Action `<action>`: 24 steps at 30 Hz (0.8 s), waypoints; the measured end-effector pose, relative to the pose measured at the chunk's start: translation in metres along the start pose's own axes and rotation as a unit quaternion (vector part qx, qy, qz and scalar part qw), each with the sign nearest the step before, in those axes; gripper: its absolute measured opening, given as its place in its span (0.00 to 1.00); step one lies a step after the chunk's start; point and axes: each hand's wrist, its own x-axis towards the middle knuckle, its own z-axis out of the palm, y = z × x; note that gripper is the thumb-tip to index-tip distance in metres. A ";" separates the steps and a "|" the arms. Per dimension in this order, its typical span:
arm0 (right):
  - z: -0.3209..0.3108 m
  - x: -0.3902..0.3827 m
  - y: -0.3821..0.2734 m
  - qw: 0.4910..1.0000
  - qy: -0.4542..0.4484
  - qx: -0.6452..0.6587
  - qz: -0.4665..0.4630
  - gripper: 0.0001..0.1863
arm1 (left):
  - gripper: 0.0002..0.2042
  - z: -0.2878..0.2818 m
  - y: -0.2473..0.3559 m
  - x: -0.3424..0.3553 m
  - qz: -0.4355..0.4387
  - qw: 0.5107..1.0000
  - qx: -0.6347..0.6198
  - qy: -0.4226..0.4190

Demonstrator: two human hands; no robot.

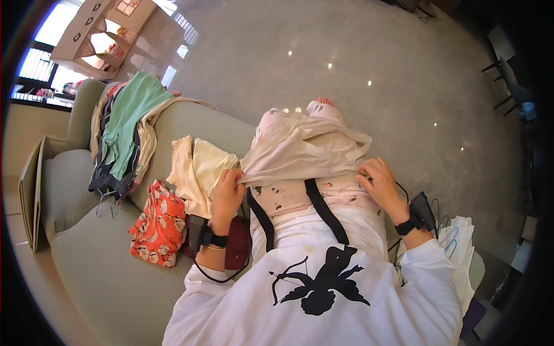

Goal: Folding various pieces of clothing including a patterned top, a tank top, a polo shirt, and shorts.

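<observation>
Pale garment (306,150) is held at 12 o'clock over the legs (280,199), pinched by left hand (228,193) at its 8, right hand (378,180) at its 4; spreading seems in hand, even tension called for.

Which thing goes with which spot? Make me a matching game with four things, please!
Things:
1. Mint-green garment
2. Red patterned garment
3. Pale garment
4. Winged archer print

Places:
A. Over the lap, its near edge between the left hand and the right hand
B. On the white top
C. On top of the clothes pile
D. On the sofa, right beside the cream garments

Right pairs: 1-C, 2-D, 3-A, 4-B.
</observation>
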 end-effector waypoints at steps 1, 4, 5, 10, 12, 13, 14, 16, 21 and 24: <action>0.004 0.001 -0.001 0.998 0.043 0.025 0.025 0.13 | 0.10 0.009 -0.005 -0.005 -0.030 0.998 -0.030 0.037; 0.006 0.011 -0.008 0.997 0.082 0.003 0.004 0.14 | 0.11 0.029 -0.012 -0.013 -0.087 0.994 -0.043 0.057; 0.005 0.013 -0.011 0.996 0.090 0.004 0.011 0.14 | 0.12 0.034 -0.013 -0.015 -0.130 0.988 -0.063 0.059; 0.007 0.022 -0.015 0.999 0.024 -0.017 -0.016 0.18 | 0.11 0.045 -0.018 -0.019 -0.200 0.969 -0.137 0.047; 0.015 0.026 -0.016 0.999 0.009 -0.017 -0.035 0.17 | 0.11 0.045 -0.017 -0.018 -0.201 0.960 -0.183 0.066; 0.021 0.029 -0.017 0.998 0.000 -0.013 -0.060 0.15 | 0.11 0.044 -0.015 -0.016 -0.186 0.957 -0.211 0.077; 0.026 0.034 -0.019 0.999 -0.006 -0.019 -0.051 0.15 | 0.11 0.042 -0.011 -0.014 -0.179 0.947 -0.247 0.099; 0.033 0.044 -0.022 0.989 -0.072 -0.086 -0.097 0.10 | 0.11 0.036 -0.002 -0.007 -0.147 0.947 -0.266 0.106; 0.000 0.069 -0.017 0.987 0.150 -0.048 0.044 0.05 | 0.10 0.001 0.010 0.030 -0.069 0.974 -0.050 0.209; -0.046 0.089 -0.007 0.968 0.207 -0.104 0.094 0.09 | 0.10 -0.022 0.014 0.072 0.020 0.964 0.034 0.264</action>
